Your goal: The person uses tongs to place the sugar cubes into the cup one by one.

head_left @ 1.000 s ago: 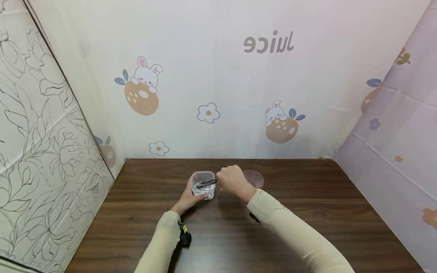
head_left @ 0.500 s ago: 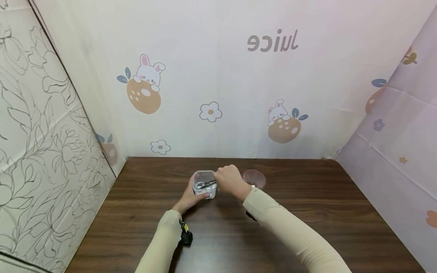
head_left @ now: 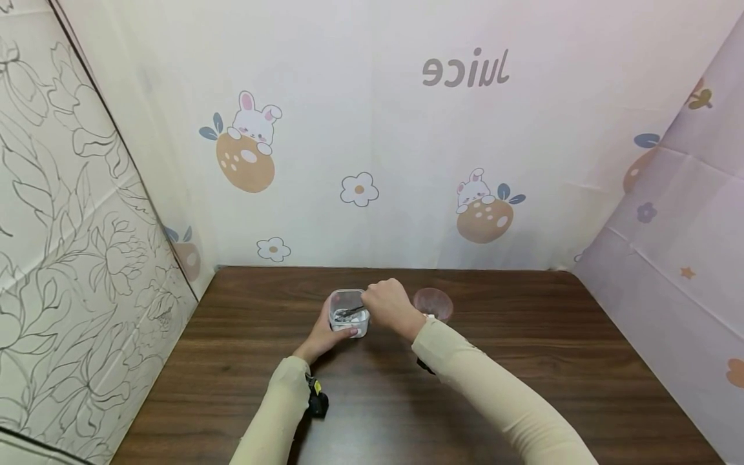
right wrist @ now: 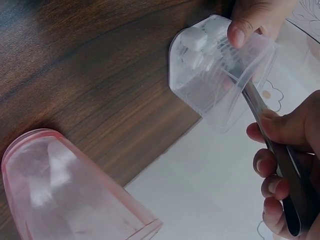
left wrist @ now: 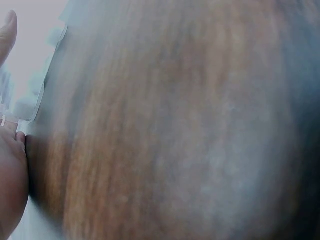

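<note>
One clear, square plastic container (right wrist: pixel 202 95) stands on the dark brown wood-grain table (head_left: pixel 372 400), near the far edge and somewhat left of that edge's middle. Small, white, rounded pieces (right wrist: pixel 194 38) lie in its bottom. A pair of narrow, silvery metal tongs (right wrist: pixel 287 175) reaches over the container's rim at a slant, tips down inside among the pieces; whether they pinch one I cannot tell.

The right hand (head_left: pixel 392 303) grips the tongs between thumb and curled fingers. The left hand (head_left: pixel 325 332) is clamped on the container, thumb across the near wall, its other fingers mostly hidden on the left side.

Over the last second the right hand has moved in toward the container, and its knuckles now reach the right rim in the head view, where a gap showed before. The container has hardly shifted against the table. I judge that this brings the tips right to the pieces, with the left hand's hold keeping the container steady.

Just beyond the right hand, a translucent pink plastic cup (right wrist: pixel 75 190) stands near the far edge, right of the middle. Behind that edge hangs a pale cloth printed with rabbits and oranges (head_left: pixel 302 97).
</note>
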Tool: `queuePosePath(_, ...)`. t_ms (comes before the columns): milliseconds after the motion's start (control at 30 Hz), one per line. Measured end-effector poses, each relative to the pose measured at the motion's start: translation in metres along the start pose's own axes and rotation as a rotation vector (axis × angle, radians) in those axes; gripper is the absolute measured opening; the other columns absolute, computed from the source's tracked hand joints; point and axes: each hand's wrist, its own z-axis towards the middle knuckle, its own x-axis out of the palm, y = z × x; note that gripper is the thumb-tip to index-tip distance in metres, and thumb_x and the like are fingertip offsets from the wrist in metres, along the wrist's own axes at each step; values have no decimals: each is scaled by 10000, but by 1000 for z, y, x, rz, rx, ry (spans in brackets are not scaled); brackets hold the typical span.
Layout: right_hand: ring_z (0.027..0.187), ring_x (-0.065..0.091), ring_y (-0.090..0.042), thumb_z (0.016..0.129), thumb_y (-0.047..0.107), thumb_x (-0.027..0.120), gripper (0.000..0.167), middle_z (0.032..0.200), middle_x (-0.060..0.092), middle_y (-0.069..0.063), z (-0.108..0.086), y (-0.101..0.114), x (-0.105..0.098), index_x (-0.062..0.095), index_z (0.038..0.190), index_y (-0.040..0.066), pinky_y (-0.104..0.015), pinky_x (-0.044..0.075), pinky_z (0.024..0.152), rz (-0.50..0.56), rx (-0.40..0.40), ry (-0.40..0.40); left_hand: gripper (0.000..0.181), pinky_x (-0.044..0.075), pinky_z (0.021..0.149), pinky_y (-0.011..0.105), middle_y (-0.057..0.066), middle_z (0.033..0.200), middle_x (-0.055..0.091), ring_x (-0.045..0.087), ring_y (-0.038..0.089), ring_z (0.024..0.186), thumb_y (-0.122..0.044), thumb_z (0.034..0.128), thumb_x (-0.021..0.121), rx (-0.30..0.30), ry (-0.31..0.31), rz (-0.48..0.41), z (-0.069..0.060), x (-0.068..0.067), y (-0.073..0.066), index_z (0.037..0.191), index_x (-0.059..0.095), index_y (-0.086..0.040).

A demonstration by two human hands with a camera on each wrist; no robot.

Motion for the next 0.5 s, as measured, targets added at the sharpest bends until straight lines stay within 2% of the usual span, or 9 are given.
queuePosePath(100, 451, 448, -120, 668, 198, 751, 179, 571, 567, 32, -1, -2, 0, 593, 586, 179, -323, 416, 426, 8, 12, -22, 977, 293, 1026, 475, 235, 1441, 336, 377, 357, 1252, -13, 761, 778, 11, -6, 14, 0, 0, 4, 1505, 145, -46)
queuePosePath(300, 433, 439, -119, 635, 246, 734, 218, 532, 534, 50, -5, -8, -4, 543, 540, 205, -325, 411, 414, 23, 31, -65, 972, 271, 1044, 467, 221, 1452, 330, 371, 345, 1256, -2, 751, 782, 3, -27, 8, -1, 2, 4, 1503, 168, -62)
queuePosePath(500, 447, 371, -97, 664, 302, 783, 273, 521, 480, 69, -10, -15, -12, 553, 557, 200, -305, 399, 411, 47, 45, -29, 975, 263, 1051, 488, 271, 1477, 266, 360, 369, 1258, 49, 742, 767, 14, -17, -1, -1, 2, -1, 1493, 147, -3)
